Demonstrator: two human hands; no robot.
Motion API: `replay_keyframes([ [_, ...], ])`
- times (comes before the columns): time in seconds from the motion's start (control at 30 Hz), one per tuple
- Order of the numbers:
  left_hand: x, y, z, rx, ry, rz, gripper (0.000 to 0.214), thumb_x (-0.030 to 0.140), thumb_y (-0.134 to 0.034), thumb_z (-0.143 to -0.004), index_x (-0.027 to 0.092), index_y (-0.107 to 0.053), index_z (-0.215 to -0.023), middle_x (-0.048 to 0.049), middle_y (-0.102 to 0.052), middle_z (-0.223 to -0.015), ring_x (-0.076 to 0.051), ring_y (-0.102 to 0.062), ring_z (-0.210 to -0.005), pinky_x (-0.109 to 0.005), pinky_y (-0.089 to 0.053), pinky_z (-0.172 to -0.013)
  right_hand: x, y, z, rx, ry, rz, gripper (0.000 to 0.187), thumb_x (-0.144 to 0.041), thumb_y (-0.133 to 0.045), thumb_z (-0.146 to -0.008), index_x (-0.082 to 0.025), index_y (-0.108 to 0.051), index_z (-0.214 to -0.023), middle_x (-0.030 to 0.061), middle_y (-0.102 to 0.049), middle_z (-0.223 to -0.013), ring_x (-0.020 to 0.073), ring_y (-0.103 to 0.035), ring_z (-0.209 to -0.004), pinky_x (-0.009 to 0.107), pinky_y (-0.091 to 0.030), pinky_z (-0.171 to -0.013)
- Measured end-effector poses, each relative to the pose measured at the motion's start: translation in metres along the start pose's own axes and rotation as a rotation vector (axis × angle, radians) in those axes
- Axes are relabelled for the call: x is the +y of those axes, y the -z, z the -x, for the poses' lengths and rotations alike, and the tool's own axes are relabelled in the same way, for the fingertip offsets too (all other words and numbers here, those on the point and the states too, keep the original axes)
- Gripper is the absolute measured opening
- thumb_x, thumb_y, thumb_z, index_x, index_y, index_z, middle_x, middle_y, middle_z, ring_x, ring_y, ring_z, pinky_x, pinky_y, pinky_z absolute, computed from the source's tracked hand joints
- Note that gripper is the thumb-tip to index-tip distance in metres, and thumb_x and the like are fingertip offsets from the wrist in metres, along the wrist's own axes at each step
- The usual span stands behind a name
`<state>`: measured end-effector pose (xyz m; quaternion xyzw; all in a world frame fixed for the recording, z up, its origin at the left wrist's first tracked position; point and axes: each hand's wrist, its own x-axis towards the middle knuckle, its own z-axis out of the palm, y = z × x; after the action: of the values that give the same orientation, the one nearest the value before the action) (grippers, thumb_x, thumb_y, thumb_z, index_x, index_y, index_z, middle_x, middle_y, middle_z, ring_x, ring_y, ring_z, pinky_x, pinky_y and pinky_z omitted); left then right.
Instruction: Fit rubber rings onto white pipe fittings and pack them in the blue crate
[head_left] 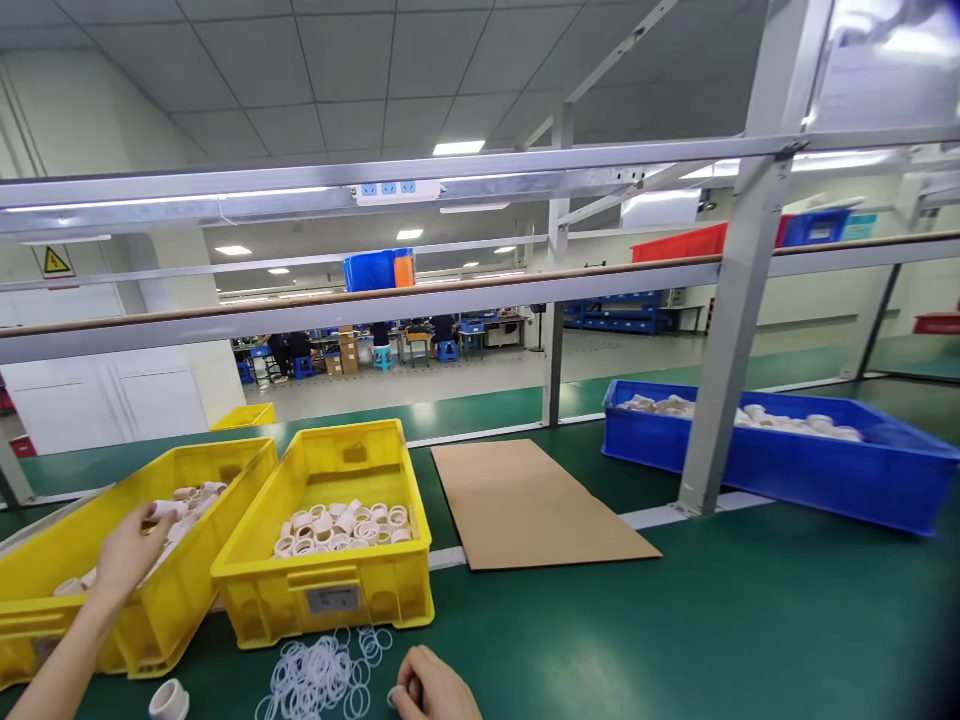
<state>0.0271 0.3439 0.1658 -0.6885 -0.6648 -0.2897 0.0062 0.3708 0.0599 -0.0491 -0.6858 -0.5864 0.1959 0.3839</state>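
My left hand reaches into the left yellow bin, its fingers closed on a white plastic pipe fitting. More white fittings lie under and beyond that hand. My right hand is at the bottom edge on the green table, fingers curled in a pinch. A small pale edge shows at its fingertips, too little to name. Just left of it is a loose pile of thin white rings. One white fitting stands apart on the table, below the left bin.
A second yellow bin holds many short white fittings. Right of it lies a flat brown cardboard sheet. A long blue bin with white parts stands behind a metal post. A shelf rail crosses above the table.
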Motion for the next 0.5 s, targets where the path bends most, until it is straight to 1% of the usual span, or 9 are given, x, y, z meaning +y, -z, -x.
replay_keyframes([
  [0.07, 0.024, -0.002, 0.052, 0.007, -0.024, 0.261, 0.059, 0.065, -0.040, -0.086, 0.020, -0.052, -0.122, -0.0077, -0.068, -0.124, -0.029, -0.063, -0.108, -0.033, -0.050, -0.086, -0.004, 0.004, 0.002, 0.001, 0.016, -0.025, 0.004, -0.020, -0.058, -0.082, -0.023, -0.057, -0.080, -0.0026, -0.061, -0.080, 0.0142, -0.060, -0.073, 0.023, -0.038, -0.066],
  [0.1, 0.038, -0.005, 0.084, -0.025, -0.062, 0.398, 0.057, 0.067, -0.047, -0.081, 0.021, -0.055, -0.112, -0.0077, -0.070, -0.117, -0.030, -0.064, -0.103, -0.035, -0.051, -0.086, -0.005, 0.005, 0.003, -0.001, 0.026, -0.038, 0.004, -0.021, -0.059, -0.082, -0.023, -0.057, -0.080, -0.0025, -0.061, -0.080, 0.0140, -0.059, -0.073, 0.022, -0.039, -0.066],
  [0.17, 0.064, -0.018, 0.152, -0.220, -0.160, 0.609, 0.052, 0.069, -0.059, -0.074, 0.023, -0.056, -0.100, -0.0066, -0.071, -0.103, -0.029, -0.067, -0.095, -0.034, -0.053, -0.084, -0.007, 0.004, 0.005, -0.014, 0.048, -0.072, 0.005, -0.022, -0.059, -0.084, -0.023, -0.057, -0.079, -0.0025, -0.061, -0.079, 0.0133, -0.057, -0.070, 0.022, -0.039, -0.064],
  [0.23, 0.087, -0.036, 0.216, -0.397, -0.167, 0.791, 0.047, 0.063, -0.066, -0.075, 0.026, -0.054, -0.101, -0.0054, -0.071, -0.098, -0.026, -0.068, -0.090, -0.033, -0.054, -0.083, -0.008, 0.003, 0.007, -0.022, 0.070, -0.112, 0.007, -0.024, -0.058, -0.085, -0.022, -0.057, -0.078, -0.0026, -0.061, -0.078, 0.0125, -0.054, -0.068, 0.021, -0.038, -0.062],
  [0.3, 0.104, -0.057, 0.265, -0.422, -0.142, 0.932, 0.051, 0.058, -0.069, -0.076, 0.029, -0.051, -0.113, -0.0051, -0.070, -0.100, -0.024, -0.068, -0.084, -0.032, -0.055, -0.079, -0.010, 0.001, 0.008, -0.025, 0.086, -0.151, 0.008, -0.024, -0.058, -0.085, -0.021, -0.057, -0.077, -0.0027, -0.060, -0.076, 0.0118, -0.052, -0.066, 0.021, -0.037, -0.060],
  [0.33, 0.110, -0.067, 0.282, -0.465, -0.147, 0.978, 0.054, 0.057, -0.068, -0.077, 0.030, -0.050, -0.120, -0.0047, -0.070, -0.097, -0.023, -0.068, -0.081, -0.032, -0.055, -0.078, -0.010, 0.000, 0.009, -0.028, 0.094, -0.167, 0.008, -0.023, -0.058, -0.085, -0.021, -0.058, -0.077, -0.0029, -0.060, -0.075, 0.0114, -0.051, -0.065, 0.021, -0.036, -0.060],
  [0.4, 0.116, -0.086, 0.302, -0.541, -0.140, 1.034, 0.059, 0.057, -0.068, -0.077, 0.030, -0.053, -0.126, -0.0055, -0.070, -0.098, -0.024, -0.066, -0.085, -0.033, -0.053, -0.081, -0.011, -0.001, 0.010, -0.042, 0.112, -0.195, 0.007, -0.021, -0.058, -0.083, -0.021, -0.058, -0.076, -0.0037, -0.058, -0.074, 0.0108, -0.049, -0.063, 0.020, -0.035, -0.058],
  [0.47, 0.116, -0.102, 0.309, -0.601, -0.094, 1.101, 0.059, 0.060, -0.071, -0.073, 0.030, -0.061, -0.124, -0.0075, -0.069, -0.112, -0.027, -0.065, -0.098, -0.033, -0.050, -0.087, -0.012, -0.001, 0.009, -0.055, 0.132, -0.219, 0.006, -0.020, -0.059, -0.081, -0.020, -0.057, -0.075, -0.0047, -0.055, -0.071, 0.0102, -0.046, -0.062, 0.020, -0.034, -0.057],
  [0.5, 0.115, -0.109, 0.310, -0.634, -0.051, 1.142, 0.060, 0.062, -0.073, -0.071, 0.030, -0.064, -0.122, -0.0076, -0.067, -0.118, -0.027, -0.064, -0.098, -0.032, -0.050, -0.087, -0.012, -0.001, 0.009, -0.054, 0.141, -0.229, 0.007, -0.020, -0.060, -0.081, -0.021, -0.057, -0.075, -0.0051, -0.054, -0.070, 0.0102, -0.045, -0.061, 0.020, -0.033, -0.057],
])
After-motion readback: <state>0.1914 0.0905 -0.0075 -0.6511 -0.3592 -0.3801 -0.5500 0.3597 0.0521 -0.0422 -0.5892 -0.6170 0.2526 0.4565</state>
